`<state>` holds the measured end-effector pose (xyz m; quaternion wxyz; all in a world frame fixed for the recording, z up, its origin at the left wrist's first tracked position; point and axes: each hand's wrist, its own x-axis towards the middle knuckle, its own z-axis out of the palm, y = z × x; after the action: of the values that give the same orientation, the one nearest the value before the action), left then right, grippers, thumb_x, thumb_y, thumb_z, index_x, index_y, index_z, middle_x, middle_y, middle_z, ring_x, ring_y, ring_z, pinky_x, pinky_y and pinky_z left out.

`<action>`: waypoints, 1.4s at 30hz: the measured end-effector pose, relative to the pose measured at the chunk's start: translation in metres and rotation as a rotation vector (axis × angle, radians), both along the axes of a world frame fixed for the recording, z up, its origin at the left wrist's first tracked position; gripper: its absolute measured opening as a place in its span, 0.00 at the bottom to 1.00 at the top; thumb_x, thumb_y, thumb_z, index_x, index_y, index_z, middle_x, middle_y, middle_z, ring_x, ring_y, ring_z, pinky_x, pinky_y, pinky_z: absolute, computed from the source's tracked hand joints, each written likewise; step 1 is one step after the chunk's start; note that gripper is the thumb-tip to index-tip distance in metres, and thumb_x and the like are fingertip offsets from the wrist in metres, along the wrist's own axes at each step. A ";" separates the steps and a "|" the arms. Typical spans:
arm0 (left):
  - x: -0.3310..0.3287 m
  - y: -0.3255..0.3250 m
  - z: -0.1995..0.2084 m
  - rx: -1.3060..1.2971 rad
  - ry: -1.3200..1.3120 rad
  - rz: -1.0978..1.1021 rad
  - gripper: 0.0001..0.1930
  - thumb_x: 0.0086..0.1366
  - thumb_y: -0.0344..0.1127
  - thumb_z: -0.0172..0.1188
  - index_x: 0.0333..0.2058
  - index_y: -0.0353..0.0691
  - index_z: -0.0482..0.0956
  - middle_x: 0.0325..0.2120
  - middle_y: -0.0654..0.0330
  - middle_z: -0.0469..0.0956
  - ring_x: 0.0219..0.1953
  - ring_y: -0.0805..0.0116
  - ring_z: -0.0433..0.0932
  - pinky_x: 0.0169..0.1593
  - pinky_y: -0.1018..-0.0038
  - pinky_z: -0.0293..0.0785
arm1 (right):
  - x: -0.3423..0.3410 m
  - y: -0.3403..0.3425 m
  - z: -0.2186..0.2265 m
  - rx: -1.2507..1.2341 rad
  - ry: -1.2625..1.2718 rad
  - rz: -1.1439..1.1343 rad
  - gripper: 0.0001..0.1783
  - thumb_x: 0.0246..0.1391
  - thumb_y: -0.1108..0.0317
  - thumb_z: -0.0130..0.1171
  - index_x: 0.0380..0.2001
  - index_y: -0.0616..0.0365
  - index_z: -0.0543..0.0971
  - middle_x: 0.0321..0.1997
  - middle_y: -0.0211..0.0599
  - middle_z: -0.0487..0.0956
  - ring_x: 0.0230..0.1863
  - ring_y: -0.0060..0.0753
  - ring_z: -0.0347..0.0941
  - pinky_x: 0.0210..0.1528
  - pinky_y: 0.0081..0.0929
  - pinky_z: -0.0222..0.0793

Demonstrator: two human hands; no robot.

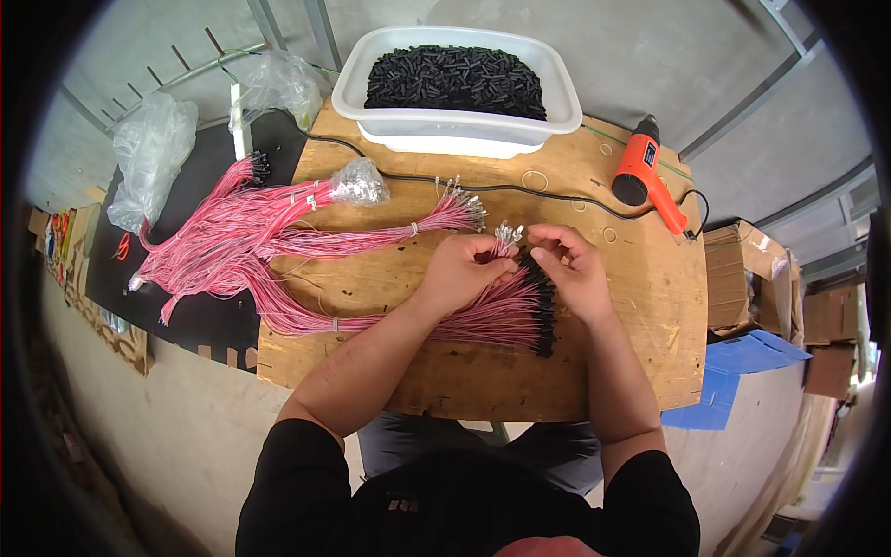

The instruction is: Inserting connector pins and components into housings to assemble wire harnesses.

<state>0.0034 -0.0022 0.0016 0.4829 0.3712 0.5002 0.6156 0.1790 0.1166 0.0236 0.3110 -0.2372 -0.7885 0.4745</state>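
Note:
My left hand (464, 274) is closed around a small bunch of pink wires, whose silvery terminal ends (508, 236) stick up past the thumb and forefinger. Close beside these ends, my right hand (574, 269) has its thumb and fingers bent toward each other; whatever lies between the tips is too small to make out. Below both hands a fan of pink wires (473, 325) spreads over the table, its ends covered by black sleeves (541, 320). To the left lies another wire bundle (362, 239), tied, with bare metal ends (464, 212).
A white tub (348, 93) of black sleeves (455, 79) stands at the back of the wooden table (650, 325). An orange heat gun (640, 172) lies at the right, with a black cord (501, 188) crossing behind my hands. Plastic bags (153, 153) and red-handled scissors (122, 246) are far left.

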 end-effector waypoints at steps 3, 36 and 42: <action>-0.001 -0.002 0.002 0.022 0.088 -0.039 0.04 0.64 0.25 0.64 0.36 0.31 0.83 0.25 0.63 0.82 0.27 0.82 0.77 0.31 0.80 0.74 | -0.002 -0.006 0.010 -0.178 0.016 0.081 0.31 0.53 0.78 0.69 0.61 0.55 0.74 0.49 0.25 0.79 0.33 0.12 0.64 0.35 0.13 0.64; -0.006 0.002 -0.007 -0.118 -0.182 -0.199 0.10 0.73 0.31 0.56 0.47 0.32 0.78 0.34 0.56 0.84 0.31 0.71 0.82 0.33 0.76 0.80 | -0.166 0.117 0.160 0.459 -0.468 -0.048 0.20 0.51 0.68 0.70 0.48 0.61 0.81 0.38 0.36 0.84 0.36 0.29 0.79 0.38 0.27 0.74; -0.008 -0.002 -0.002 -0.129 -0.193 -0.171 0.11 0.72 0.35 0.59 0.46 0.33 0.80 0.30 0.58 0.83 0.27 0.74 0.81 0.28 0.78 0.78 | -0.229 0.130 0.136 0.211 -0.732 -0.126 0.33 0.50 0.62 0.72 0.59 0.58 0.75 0.46 0.44 0.83 0.44 0.38 0.81 0.48 0.35 0.76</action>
<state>-0.0043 -0.0046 -0.0006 0.6022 0.3197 0.4564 0.5716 -0.0502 0.2461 0.1598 0.0601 -0.4055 -0.8758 0.2547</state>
